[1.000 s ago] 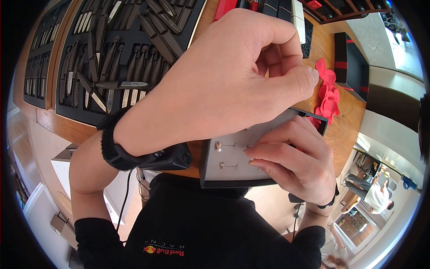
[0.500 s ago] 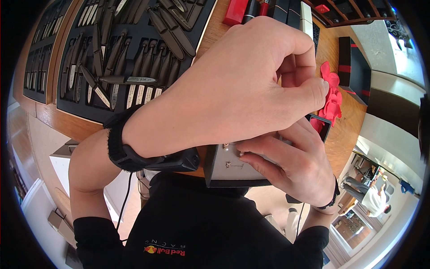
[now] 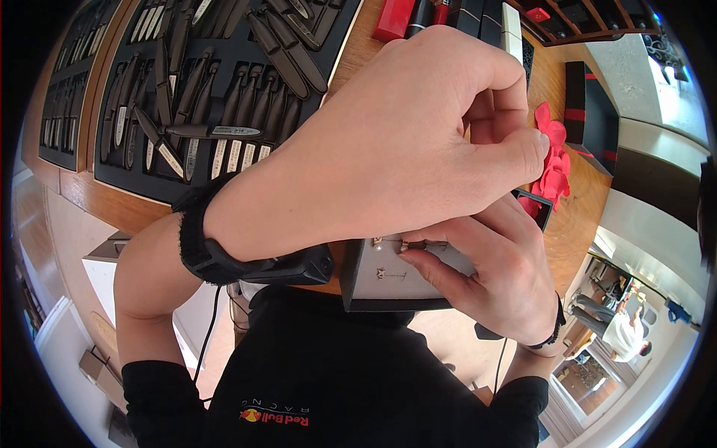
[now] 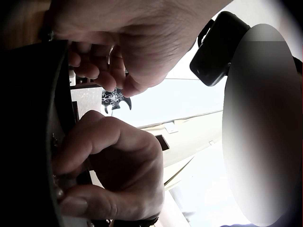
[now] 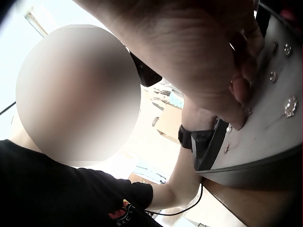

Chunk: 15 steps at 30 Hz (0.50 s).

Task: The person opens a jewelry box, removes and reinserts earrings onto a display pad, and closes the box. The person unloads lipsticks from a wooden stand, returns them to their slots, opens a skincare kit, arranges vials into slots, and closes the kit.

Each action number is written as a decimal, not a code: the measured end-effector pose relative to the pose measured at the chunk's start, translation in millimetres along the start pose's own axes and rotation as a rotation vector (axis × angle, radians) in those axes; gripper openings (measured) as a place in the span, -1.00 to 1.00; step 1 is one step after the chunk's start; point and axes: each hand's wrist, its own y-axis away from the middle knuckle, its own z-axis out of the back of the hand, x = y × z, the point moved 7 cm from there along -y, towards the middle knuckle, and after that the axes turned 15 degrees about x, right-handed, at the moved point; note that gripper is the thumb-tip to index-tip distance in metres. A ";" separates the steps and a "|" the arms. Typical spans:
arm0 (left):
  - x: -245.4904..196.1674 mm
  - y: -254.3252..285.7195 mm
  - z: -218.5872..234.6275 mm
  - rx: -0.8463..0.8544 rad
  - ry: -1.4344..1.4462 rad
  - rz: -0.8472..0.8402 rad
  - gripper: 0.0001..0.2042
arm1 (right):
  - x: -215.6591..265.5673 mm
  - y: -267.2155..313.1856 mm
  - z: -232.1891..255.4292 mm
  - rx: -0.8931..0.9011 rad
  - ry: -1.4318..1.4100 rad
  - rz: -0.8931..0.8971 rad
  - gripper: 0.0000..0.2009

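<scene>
My right hand [image 3: 493,257] is low over a shallow black jewellery tray [image 3: 399,305] with a grey pad, its thumb and forefinger pinching a small earring [image 3: 405,246]. Beside those fingertips, a pearl earring [image 3: 377,245] and a star-shaped earring [image 3: 381,274] lie on the pad. Several more stones dot it in the right wrist view, including a flower-shaped earring [image 5: 290,107]. My left hand [image 3: 429,131] hovers above the tray, fingers bent and thumb tip close to the forefinger; I cannot tell whether something tiny is between them. It hides the tray's far part in the head view.
Large display trays [image 3: 104,175] with slim dark pieces bearing pale labels fill the left of the wooden table [image 3: 586,198]. Red petals [image 3: 553,179] lie beyond the hands. A black box [image 3: 586,112] and a red box [image 3: 393,19] stand behind. Another person [image 3: 627,328] is far right.
Over the second, the view has shifted slightly and my left hand covers more of the tray. My right fingertips have come onto the earring beside the pearl one. The left hand keeps its shape.
</scene>
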 end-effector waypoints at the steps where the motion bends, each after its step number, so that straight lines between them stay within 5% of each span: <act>1: 0.4 -0.1 -0.1 0.006 -0.002 0.018 -0.73 | 0.2 -0.4 0.6 0.000 0.000 0.001 -0.74; 15: -0.8 0.2 -1.7 0.007 0.037 0.003 -0.73 | 2.3 -1.2 1.2 -0.009 -0.032 -0.026 -0.73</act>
